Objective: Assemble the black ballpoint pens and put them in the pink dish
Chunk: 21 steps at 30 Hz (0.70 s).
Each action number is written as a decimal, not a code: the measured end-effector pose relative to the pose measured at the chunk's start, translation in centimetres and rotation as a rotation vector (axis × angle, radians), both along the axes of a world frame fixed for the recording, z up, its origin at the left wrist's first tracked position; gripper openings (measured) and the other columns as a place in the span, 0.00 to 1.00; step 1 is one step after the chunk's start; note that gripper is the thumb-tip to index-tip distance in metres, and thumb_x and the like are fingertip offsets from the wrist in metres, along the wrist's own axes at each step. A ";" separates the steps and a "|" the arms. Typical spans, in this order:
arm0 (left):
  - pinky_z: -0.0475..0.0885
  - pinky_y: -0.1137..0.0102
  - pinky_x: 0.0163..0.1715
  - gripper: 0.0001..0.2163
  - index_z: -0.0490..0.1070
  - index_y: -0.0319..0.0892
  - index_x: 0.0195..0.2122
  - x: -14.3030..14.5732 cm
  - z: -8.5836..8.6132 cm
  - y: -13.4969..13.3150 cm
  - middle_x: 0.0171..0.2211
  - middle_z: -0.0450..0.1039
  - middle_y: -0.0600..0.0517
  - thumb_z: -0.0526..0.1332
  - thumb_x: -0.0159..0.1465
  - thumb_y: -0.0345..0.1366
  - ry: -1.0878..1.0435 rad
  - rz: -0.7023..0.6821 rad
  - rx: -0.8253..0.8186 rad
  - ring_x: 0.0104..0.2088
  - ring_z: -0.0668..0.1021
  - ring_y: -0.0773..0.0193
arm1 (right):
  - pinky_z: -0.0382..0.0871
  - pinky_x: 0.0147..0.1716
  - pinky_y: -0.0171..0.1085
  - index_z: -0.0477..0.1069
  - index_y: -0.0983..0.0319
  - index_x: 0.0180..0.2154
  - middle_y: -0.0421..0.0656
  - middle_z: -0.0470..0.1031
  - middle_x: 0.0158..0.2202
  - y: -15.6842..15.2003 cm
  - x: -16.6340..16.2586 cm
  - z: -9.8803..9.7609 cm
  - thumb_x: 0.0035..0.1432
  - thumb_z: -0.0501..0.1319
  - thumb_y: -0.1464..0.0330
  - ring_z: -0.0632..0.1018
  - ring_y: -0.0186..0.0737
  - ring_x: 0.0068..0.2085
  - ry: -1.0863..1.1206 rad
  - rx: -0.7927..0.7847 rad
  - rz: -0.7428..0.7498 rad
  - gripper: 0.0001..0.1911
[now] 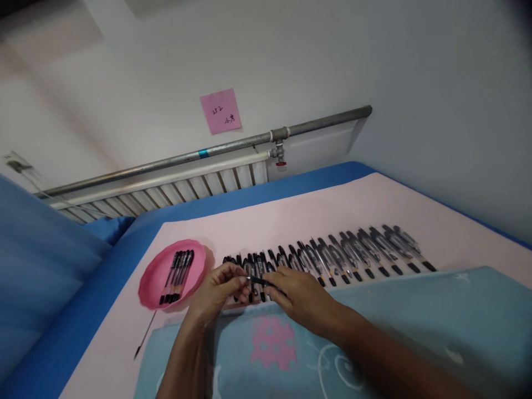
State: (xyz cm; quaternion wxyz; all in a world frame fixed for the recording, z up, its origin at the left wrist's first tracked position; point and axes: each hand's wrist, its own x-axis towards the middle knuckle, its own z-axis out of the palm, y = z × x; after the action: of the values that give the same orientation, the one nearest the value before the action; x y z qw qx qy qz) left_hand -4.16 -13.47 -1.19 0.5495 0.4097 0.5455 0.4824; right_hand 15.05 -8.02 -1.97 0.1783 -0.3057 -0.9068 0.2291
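My left hand [218, 291] and my right hand [297, 293] meet over the left end of a long row of black pens [332, 257] laid on a pink sheet [291, 216]. Between their pinched fingertips they hold one black pen [258, 281] level. A pink plate [149, 277] to the left holds several more black pens [178, 267]. A thin pen refill [145, 334] lies on the sheet below the plate.
A light blue towel with a pink flower [415, 327] covers the near edge under my forearms. Blue fabric [62, 310] surrounds the sheet. Behind stand a radiator [166, 191], a metal pipe [233, 145] and a pink note [220, 111] on the wall.
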 end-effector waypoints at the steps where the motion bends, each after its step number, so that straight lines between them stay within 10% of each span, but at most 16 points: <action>1: 0.69 0.71 0.25 0.07 0.69 0.38 0.30 0.1 -0.1 0.1 0.22 0.72 0.51 0.62 0.52 0.35 0.003 0.003 0.002 0.22 0.74 0.67 | 0.58 0.31 0.34 0.68 0.59 0.40 0.42 0.68 0.33 -0.1 0.0 -0.1 0.61 0.48 0.65 0.70 0.37 0.34 -0.002 0.005 -0.003 0.11; 21: 0.70 0.77 0.25 0.10 0.68 0.39 0.28 4.0 -2.0 1.9 0.22 0.72 0.55 0.67 0.47 0.34 -0.444 0.419 -0.099 0.23 0.75 0.71 | 0.57 0.26 0.32 0.62 0.62 0.34 0.42 0.69 0.30 -0.2 -0.7 0.3 0.58 0.50 0.70 0.70 0.35 0.29 0.053 -0.021 -0.197 0.04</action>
State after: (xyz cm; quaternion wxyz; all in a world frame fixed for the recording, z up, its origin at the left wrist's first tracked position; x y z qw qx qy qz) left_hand -0.20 -11.59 -3.19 0.5632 0.1457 0.5073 0.6358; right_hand 14.30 -8.26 -1.69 0.2209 -0.3889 -0.8649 0.2279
